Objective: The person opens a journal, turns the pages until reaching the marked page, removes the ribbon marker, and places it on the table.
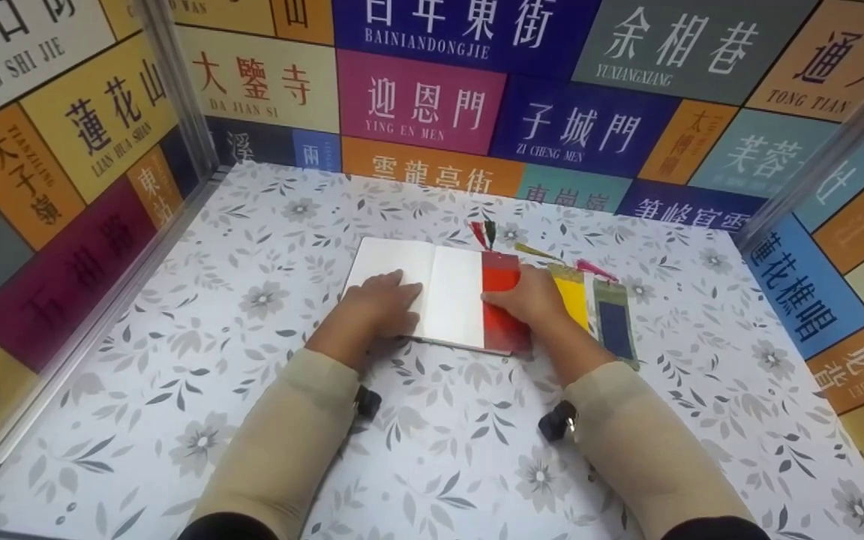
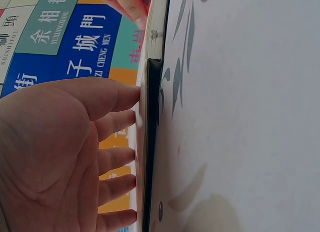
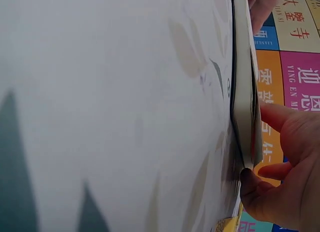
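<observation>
An open notebook (image 1: 458,289) with blank white pages and a dark cover lies on the table. My left hand (image 1: 383,302) rests on its left page, fingers spread and fairly straight; in the left wrist view the fingertips (image 2: 131,96) press the page. At the right side, a red strip (image 1: 502,281), which looks like a bookmark, shows beside the page edge. My right hand (image 1: 541,300) grips the notebook there. Its thumb lies on top and other fingers curl at the edge (image 3: 255,147), partly hidden. Red and dark green tassels (image 1: 483,235) stick out above the notebook.
Right of the right hand lie a yellow bookmark (image 1: 571,296) and a dark blue bookmark (image 1: 615,326), with yellow and pink tassels. A floral cloth (image 1: 432,442) covers the table. Printed sign panels (image 1: 432,105) and metal posts (image 1: 184,90) stand around it.
</observation>
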Tool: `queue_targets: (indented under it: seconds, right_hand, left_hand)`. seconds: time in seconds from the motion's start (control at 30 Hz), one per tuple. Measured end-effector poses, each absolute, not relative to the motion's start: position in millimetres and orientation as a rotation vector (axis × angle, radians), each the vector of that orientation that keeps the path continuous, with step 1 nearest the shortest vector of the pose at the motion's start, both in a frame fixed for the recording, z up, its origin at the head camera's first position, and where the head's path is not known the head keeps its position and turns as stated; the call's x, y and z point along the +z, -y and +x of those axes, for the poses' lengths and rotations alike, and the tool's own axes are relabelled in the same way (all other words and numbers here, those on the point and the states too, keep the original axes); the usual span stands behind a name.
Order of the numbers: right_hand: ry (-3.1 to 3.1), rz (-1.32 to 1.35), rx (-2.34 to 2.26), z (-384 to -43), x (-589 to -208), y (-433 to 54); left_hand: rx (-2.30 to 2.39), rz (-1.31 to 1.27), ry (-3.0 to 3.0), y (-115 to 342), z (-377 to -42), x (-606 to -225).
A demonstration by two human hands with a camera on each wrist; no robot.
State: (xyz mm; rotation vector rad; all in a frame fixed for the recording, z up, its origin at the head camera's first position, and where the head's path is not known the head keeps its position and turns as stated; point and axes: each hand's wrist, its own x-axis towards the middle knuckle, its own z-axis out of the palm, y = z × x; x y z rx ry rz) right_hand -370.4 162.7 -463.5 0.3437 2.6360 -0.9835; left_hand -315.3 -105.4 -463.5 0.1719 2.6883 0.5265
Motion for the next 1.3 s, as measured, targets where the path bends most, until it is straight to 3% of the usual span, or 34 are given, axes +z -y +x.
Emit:
queue_targets:
  seconds: [0.3, 0.77, 1.3]
  right_hand:
    - [-2.495, 0.534, -1.295, -379, -461, -176]
    - [-2.401, 0.524, -1.509, -384, -458, -199]
    - [-2.383, 0.620, -1.643, -394, -435, -298]
  left_hand:
    - [0.520, 0.195, -2.703, 106, -317, -463]
    - [0.544, 0.159, -2.684, 105, -316, -460]
    - [0.546, 0.174, -2.706, 106, -317, -468]
